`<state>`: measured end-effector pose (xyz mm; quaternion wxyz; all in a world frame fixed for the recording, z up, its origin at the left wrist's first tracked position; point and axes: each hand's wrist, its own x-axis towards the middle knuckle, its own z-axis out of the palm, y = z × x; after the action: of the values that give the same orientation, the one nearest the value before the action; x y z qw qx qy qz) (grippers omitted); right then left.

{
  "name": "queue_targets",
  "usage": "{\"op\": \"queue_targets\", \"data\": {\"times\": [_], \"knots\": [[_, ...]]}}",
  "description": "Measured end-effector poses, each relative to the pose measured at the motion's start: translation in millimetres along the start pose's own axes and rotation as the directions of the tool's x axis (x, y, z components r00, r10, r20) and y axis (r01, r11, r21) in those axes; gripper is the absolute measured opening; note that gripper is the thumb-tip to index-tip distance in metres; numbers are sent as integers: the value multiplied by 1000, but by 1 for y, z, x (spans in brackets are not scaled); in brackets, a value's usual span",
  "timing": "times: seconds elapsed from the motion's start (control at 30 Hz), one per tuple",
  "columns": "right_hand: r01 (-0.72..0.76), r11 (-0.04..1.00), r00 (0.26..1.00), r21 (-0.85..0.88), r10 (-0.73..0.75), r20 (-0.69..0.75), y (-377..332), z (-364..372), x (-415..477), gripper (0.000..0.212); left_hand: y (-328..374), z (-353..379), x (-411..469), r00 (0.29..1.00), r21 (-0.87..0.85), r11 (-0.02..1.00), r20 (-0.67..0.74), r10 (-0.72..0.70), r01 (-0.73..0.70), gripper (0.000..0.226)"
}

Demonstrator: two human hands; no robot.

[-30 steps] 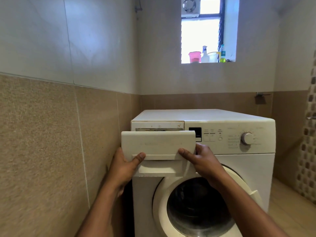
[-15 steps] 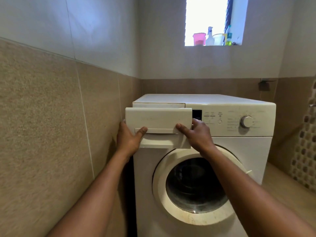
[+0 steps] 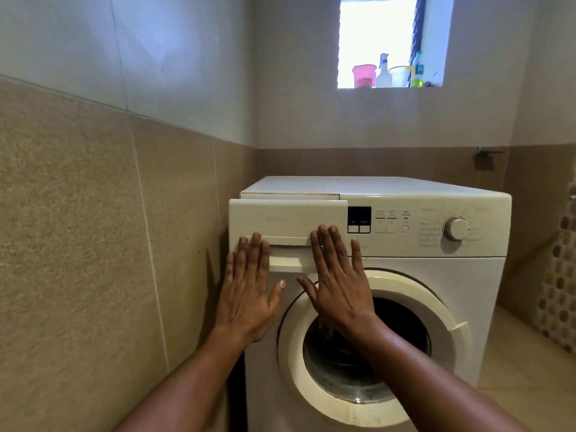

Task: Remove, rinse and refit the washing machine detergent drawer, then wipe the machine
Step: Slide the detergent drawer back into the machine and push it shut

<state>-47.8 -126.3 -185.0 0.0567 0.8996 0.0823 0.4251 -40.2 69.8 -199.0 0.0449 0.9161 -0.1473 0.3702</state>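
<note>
**Surroundings.** Washing machine (image 3: pixel 436 275), white, front-loading, set in a corner against a brown tiled wall (image 3: pixel 78 244) on its left. Round door (image 3: pixel 414 294) shut, dark glass. Control panel carries a dark display (image 3: pixel 359 219) and a dial (image 3: pixel 455 229). The window (image 3: pixel 374 32) above holds a pink cup (image 3: pixel 363 75), a spray bottle (image 3: pixel 382 73), a clear tub (image 3: pixel 399 75) and a green bottle (image 3: pixel 417 73) on its sill. Both forearms cross in front of the door.

**Task item.** Detergent drawer (image 3: pixel 286 219), in its slot at the machine's top left, front standing slightly proud of the panel.

**Change.** Half a second ago both hands gripped the drawer front at its ends, thumbs on the handle lip, and the drawer stuck out further. It now sits nearly home and the grip is gone.

**Hands.** Left hand (image 3: pixel 246 291) and right hand (image 3: pixel 339 285) are flat, backs to the camera, fingers straight and pointing up, thumbs splayed inward. Fingertips lie on the drawer's handle strip, grasping nothing.
</note>
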Motion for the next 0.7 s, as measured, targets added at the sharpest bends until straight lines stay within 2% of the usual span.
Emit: {"op": "queue_targets", "data": {"times": [0.4,0.7], "knots": [[-28,999,991,-31,32,134,15,31,33,84,-14,6,50,969,26,1000,249,10,-17,86],[-27,999,993,26,24,118,11,47,36,89,-11,17,56,965,8,1000,262,-3,1,96]]}}
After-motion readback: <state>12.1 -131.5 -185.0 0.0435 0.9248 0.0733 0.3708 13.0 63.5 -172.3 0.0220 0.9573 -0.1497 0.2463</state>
